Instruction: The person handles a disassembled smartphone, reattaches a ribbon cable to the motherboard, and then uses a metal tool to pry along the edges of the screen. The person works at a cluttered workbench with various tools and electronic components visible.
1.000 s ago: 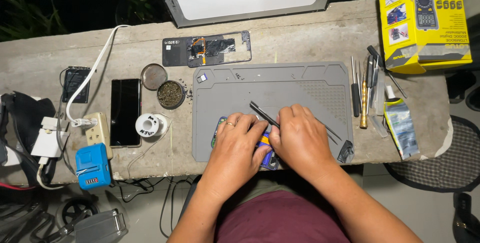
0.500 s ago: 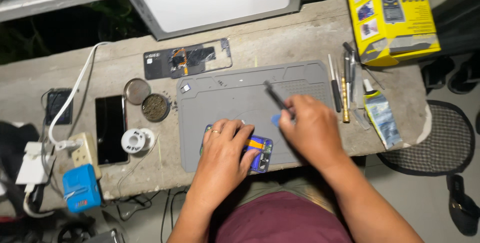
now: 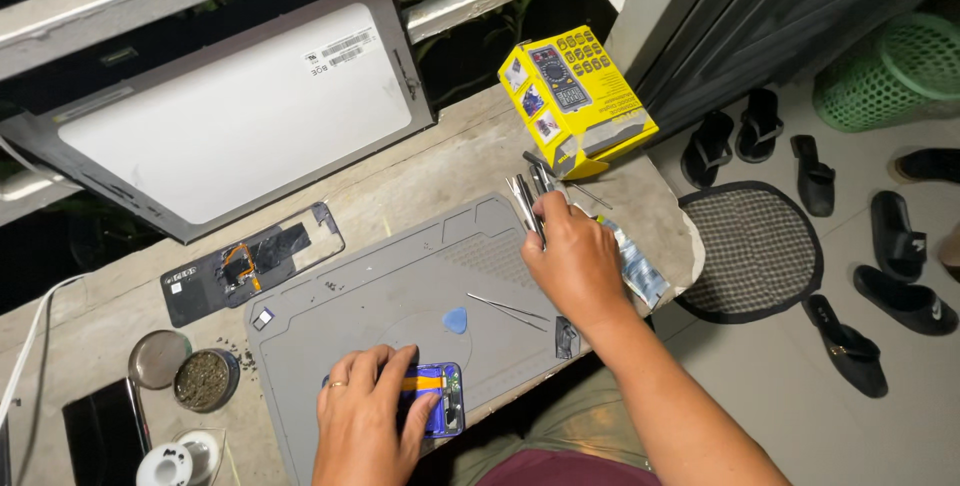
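Observation:
My left hand (image 3: 365,416) presses flat on an opened blue phone (image 3: 432,408) lying near the front edge of a grey work mat (image 3: 400,286). My right hand (image 3: 578,256) has reached to the mat's right edge, with its fingers closed around thin metal tools (image 3: 527,201) from a small row lying there. A blue pick (image 3: 455,321) and tweezers (image 3: 508,310) lie on the mat between my hands.
A yellow meter box (image 3: 575,96) stands at the table's right end. A display panel (image 3: 230,106) leans behind the mat. A phone back cover (image 3: 250,261), two round tins (image 3: 205,378), a solder spool (image 3: 165,466) and a dark phone (image 3: 100,436) lie left. Sandals (image 3: 905,286) are on the floor.
My right hand left the phone, set the tweezers on the mat and reached to the tools at the right edge. The view swung right, showing the floor.

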